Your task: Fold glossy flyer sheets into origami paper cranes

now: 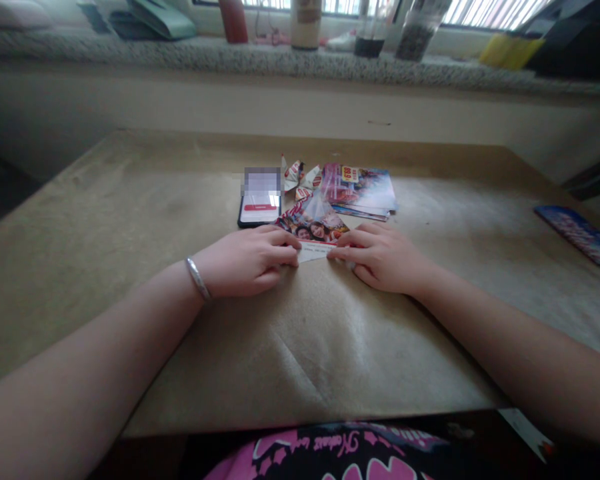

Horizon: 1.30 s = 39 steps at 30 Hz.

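Observation:
A folded sheet of printed paper [314, 228] with colourful pictures lies on the brown table [130, 220] in front of me. My left hand [245, 261], with a silver bangle on its wrist, has its fingers curled and pressing the paper's left near edge. My right hand [380, 257] pinches the paper's right near edge, fingers pressed together. The two hands' fingertips almost meet over the white strip of the paper.
A phone [260, 203] lies just behind my left hand. A small folded paper figure [300, 179] and a stack of colourful leaflets [363, 190] sit behind the sheet. Another leaflet [577, 233] lies at the far right. Bottles and jars stand on the stone sill [260, 60] beyond.

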Each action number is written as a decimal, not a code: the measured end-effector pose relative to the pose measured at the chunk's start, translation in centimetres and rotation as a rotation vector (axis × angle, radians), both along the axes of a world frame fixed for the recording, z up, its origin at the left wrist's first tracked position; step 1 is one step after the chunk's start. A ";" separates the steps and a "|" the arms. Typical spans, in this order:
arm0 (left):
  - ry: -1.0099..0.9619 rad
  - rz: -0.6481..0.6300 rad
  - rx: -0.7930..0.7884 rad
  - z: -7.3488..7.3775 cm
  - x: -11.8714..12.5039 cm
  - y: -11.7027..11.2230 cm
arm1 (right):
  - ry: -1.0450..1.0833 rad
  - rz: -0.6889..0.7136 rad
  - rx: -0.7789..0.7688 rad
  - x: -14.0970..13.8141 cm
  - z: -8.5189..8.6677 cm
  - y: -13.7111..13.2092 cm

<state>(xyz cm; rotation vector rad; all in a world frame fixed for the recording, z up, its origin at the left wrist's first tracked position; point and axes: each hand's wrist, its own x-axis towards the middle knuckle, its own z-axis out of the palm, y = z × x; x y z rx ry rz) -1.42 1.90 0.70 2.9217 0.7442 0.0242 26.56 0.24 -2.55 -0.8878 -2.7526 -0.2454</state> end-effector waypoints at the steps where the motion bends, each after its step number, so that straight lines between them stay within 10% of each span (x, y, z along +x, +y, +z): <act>1: -0.001 -0.002 -0.004 0.0 0.0 0.0 | 0.006 0.003 -0.001 0.0 0.0 0.0; 39: -0.030 -0.031 -0.015 0.3 -1.1 0.2 | 0.003 0.046 -0.112 -2.6 0.8 -0.3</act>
